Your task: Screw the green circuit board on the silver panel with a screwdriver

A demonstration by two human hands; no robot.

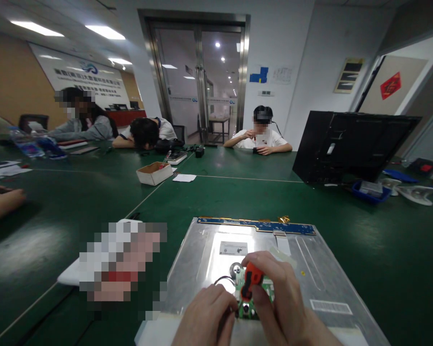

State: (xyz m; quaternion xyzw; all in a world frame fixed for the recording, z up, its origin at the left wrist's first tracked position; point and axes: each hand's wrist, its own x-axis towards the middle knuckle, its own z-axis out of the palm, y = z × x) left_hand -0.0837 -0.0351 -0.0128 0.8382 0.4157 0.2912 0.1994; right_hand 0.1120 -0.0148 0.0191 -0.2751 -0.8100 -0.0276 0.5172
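My right hand grips the orange-and-black handle of a screwdriver, held upright over a small green circuit board. My left hand is closed at the board's left edge, fingertips close to the foot of the screwdriver; whatever they pinch is hidden. Under the board lies a flat silver metal panel, like the back of a display. A blue circuit strip runs along its far edge, with a white ribbon cable coming off it. My hands cover part of the board.
On the green table stand a small open box, a black monitor-like panel and a blue tray. A blurred white item lies left of the metal panel. Several people sit around; one person's hand is at far left.
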